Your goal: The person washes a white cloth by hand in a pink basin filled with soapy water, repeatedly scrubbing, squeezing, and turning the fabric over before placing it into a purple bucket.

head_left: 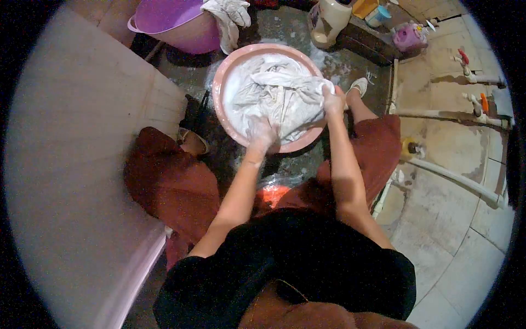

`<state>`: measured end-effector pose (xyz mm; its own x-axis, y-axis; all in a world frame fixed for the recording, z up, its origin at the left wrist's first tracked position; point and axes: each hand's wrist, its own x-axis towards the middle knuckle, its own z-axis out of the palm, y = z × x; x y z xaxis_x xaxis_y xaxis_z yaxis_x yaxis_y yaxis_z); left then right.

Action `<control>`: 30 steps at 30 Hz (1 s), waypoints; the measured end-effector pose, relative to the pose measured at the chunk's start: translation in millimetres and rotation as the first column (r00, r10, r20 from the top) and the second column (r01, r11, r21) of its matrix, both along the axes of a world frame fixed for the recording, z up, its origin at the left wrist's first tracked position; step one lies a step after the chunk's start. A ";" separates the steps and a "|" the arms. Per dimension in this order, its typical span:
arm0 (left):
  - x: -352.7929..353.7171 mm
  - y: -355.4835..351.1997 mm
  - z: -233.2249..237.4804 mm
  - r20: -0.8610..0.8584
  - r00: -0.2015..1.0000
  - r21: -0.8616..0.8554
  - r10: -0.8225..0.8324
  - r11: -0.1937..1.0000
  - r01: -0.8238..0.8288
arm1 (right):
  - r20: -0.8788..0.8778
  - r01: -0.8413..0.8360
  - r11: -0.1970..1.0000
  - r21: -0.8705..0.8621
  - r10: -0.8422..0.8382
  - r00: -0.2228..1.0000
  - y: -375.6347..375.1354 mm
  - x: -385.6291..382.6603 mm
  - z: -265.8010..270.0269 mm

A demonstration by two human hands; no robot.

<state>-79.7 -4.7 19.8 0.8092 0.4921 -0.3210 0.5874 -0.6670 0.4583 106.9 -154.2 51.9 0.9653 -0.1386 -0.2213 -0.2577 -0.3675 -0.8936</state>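
Observation:
A pink basin [220, 112] on the wet floor holds a soaked white cloth [285, 98], maybe a garment, lying in soapy foam. At the basin's right rim my right hand [333, 102] is closed around a bunched edge of this cloth, pulling it up slightly. My left hand [262, 133] presses against the cloth near the front rim. Motion smears its fingers, so whether they grip the fabric cannot be made out.
Behind stands a purple tub [175, 24] with a white cloth [227, 16] over its rim. A cream container [329, 22] and a pink bottle [410, 37] are at the back right. Taps [466, 63] and pipes line the right wall; a pale panel [93, 142] rises at left.

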 end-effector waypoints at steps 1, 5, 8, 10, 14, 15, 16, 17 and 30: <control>3.6 3.1 4.3 0.004 1.000 0.000 0.003 1.000 -0.003 | 0.010 -0.170 0.983 0.071 0.170 0.985 -1.2 0.5 -1.1; 30.0 24.2 63.9 0.505 0.861 -0.089 0.067 0.996 -0.025 | -0.067 -0.784 0.615 -0.077 0.782 0.620 22.2 -34.0 77.8; 45.1 36.8 64.8 0.642 0.757 0.129 -0.124 0.990 0.053 | -0.113 -0.974 0.166 0.153 0.982 0.150 25.6 -51.6 128.7; 38.5 54.3 51.2 0.432 0.837 -0.553 0.336 0.832 -0.049 | -0.129 -0.965 0.195 0.176 0.976 0.174 21.9 -50.2 126.4; 18.4 75.3 91.4 0.529 0.775 -0.318 0.347 0.927 -0.199 | -0.291 -0.832 0.464 -0.305 0.786 0.545 3.7 -37.7 69.7; 20.3 75.6 101.1 0.530 0.774 -0.316 0.347 0.928 -0.199 | -0.290 -0.726 0.520 -0.449 0.684 0.669 -0.7 -31.9 31.2; 23.4 74.2 110.2 0.580 0.771 -0.236 0.263 0.960 -0.150 | -0.265 -0.596 0.548 -0.587 0.566 0.781 -5.9 -29.0 8.2; 26.1 74.7 116.9 0.628 0.759 -0.146 0.174 0.984 -0.105 | -0.257 -0.593 0.549 -0.589 0.568 0.782 -4.9 -30.8 6.4; 16.0 132.8 145.2 0.577 0.799 0.002 0.170 0.978 -0.210 | 0.248 -0.297 0.867 -0.399 0.414 0.876 -24.8 10.5 150.1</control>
<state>-63.7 128.1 164.9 0.7242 0.6581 0.2060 0.3502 -0.6083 0.7122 117.4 -179.1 202.0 0.9708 0.2184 0.0996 0.2236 -0.6720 -0.7060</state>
